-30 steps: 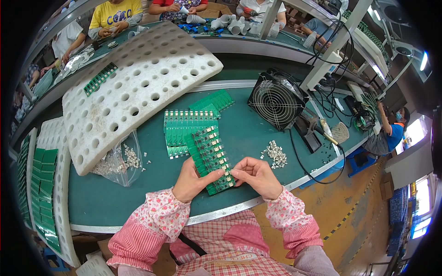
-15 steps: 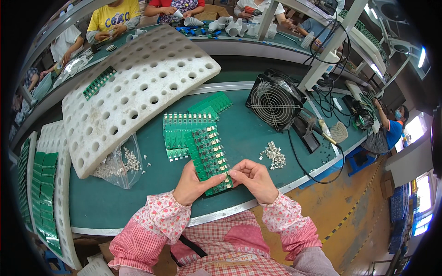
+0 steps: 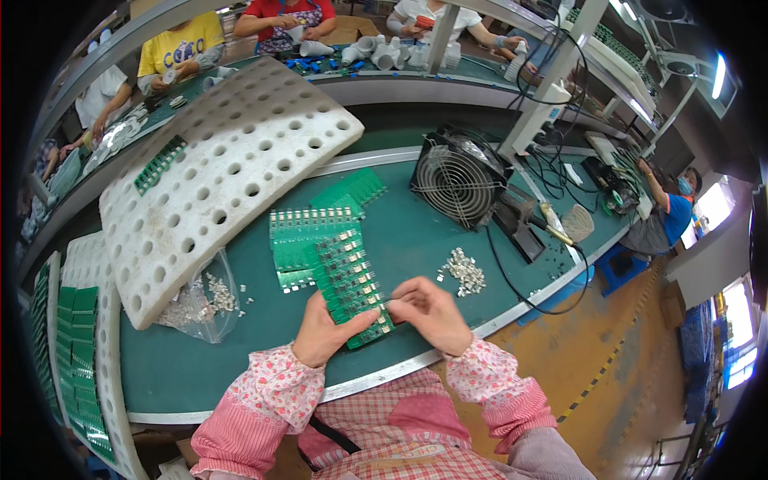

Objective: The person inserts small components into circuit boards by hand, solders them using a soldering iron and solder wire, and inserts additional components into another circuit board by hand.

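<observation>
At the near edge, a person in a checked apron (image 3: 384,408) and pink patterned sleeves works at a green workbench (image 3: 192,384). The left hand (image 3: 324,334) grips the lower left of a green circuit board (image 3: 342,268), tilted above the bench at the middle, thumb on top. The right hand (image 3: 432,314) has its fingers drawn narrowly together just beside the board's right edge; whether they pinch a small part cannot be told. Left of the hands lies a clear bag (image 3: 192,316) of small pale parts; right and slightly farther is a loose pile of similar pieces (image 3: 462,272). Just beyond the held board are more green boards (image 3: 308,232). Farther left slants a white slab with holes (image 3: 280,138); farther right stands a black fan (image 3: 458,180). At the far side, co-workers sit along another bench.
</observation>
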A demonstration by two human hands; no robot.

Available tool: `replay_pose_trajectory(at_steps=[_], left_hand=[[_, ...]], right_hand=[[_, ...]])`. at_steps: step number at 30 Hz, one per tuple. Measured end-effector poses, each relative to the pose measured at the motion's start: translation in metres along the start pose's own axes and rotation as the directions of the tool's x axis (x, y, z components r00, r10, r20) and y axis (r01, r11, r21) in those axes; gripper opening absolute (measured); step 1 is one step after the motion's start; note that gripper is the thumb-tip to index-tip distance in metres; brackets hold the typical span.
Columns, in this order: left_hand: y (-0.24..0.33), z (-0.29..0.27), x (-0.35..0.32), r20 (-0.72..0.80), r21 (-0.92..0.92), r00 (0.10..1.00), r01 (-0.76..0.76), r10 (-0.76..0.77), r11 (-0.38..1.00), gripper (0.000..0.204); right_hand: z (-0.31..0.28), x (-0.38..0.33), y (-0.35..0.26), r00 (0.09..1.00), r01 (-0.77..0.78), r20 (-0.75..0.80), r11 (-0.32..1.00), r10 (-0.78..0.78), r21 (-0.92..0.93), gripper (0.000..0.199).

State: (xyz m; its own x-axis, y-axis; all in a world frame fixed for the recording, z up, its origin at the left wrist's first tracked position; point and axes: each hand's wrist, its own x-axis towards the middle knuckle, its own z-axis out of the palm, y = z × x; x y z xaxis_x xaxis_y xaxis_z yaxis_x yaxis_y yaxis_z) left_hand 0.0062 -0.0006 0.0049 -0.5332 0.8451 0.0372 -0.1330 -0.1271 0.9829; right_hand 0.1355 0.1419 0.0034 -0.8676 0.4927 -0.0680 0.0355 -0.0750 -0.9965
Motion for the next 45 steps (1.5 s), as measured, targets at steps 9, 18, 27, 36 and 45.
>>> replay_pose_trajectory(at_steps=[9, 18, 27, 36, 45], left_hand=[[-0.014, 0.003, 0.001, 0.028, -0.125, 0.999, -0.027, 0.031, 0.992, 0.040], [-0.011, -0.001, 0.003, 0.019, -0.151, 1.000, -0.016, 0.019, 0.988, 0.036], [-0.011, 0.000, -0.002, 0.023, -0.165, 0.999, -0.026, 0.030, 0.986, 0.037], [-0.003, 0.001, -0.001, -0.031, -0.176, 0.999, 0.027, -0.033, 0.984, 0.036], [-0.009, 0.004, 0.007, -0.016, -0.181, 0.996, 0.089, -0.093, 0.979, 0.040]], right_hand=[[-0.063, -0.007, 0.000, 0.732, 0.252, 0.169, 0.032, -0.660, -0.967, 0.012], [-0.060, 0.004, -0.007, 0.736, 0.234, 0.170, 0.010, -0.655, -0.972, 0.012], [-0.068, 0.002, 0.005, 0.739, 0.292, 0.157, 0.103, -0.655, -0.951, 0.012], [-0.066, -0.005, -0.006, 0.721, 0.329, 0.140, 0.157, -0.679, -0.931, 0.015], [-0.083, -0.011, -0.005, 0.751, 0.296, 0.160, 0.110, -0.641, -0.949, 0.019]])
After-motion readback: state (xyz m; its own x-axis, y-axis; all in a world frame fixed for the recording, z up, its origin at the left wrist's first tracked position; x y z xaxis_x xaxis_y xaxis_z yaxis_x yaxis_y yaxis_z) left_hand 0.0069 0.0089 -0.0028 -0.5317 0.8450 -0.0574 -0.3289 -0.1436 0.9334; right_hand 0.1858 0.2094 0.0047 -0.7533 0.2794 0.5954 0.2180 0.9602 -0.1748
